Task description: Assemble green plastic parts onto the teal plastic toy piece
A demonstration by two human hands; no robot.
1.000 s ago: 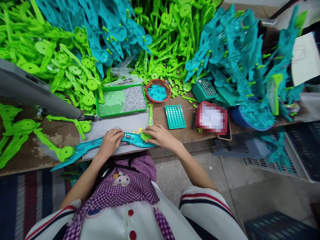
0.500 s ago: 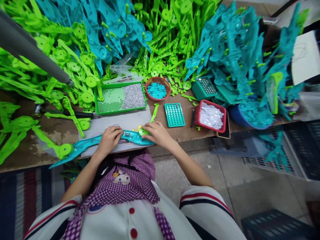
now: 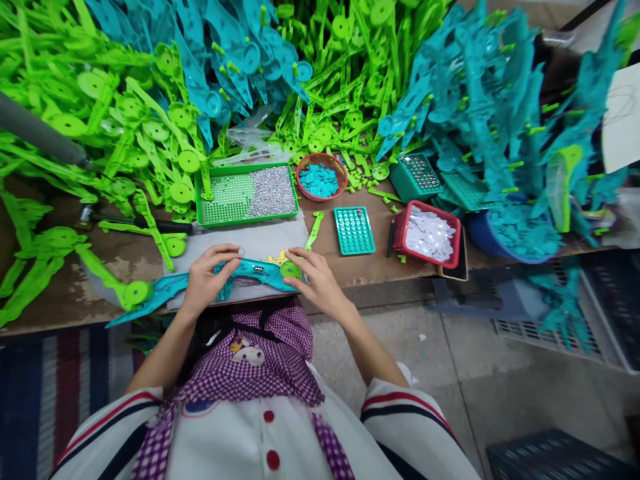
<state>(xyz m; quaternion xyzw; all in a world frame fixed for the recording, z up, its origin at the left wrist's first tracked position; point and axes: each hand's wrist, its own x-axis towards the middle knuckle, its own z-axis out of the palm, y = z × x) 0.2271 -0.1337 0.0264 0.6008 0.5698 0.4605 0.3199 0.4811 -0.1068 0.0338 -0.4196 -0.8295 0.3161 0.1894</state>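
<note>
A long teal plastic shell half (image 3: 267, 273) lies across the front of the table, with small fittings and thin wires in its middle. My left hand (image 3: 207, 277) is over its left part, thumb and index finger pinched on what looks like a thin wire (image 3: 241, 252). A round lime-green plastic disc (image 3: 291, 269) sits at the shell's right end. My right hand (image 3: 320, 280) grips that disc and the shell's end between thumb and fingers. Behind the disc, a small yellow piece (image 3: 275, 257) is partly hidden by my fingers.
Behind the grey sheet (image 3: 255, 237) stands a green tray (image 3: 225, 200) of small metal parts. Nearby are a red basket (image 3: 345, 179), a teal tray (image 3: 354, 230), a red bin (image 3: 456, 230) and a hammer (image 3: 145, 223). Green and teal parts are piled high at the back.
My left hand has lifted its fingers slightly and shifted left along the shell. My right hand stays at the green disc, its fingers a little more spread. The view has shifted slightly.
</note>
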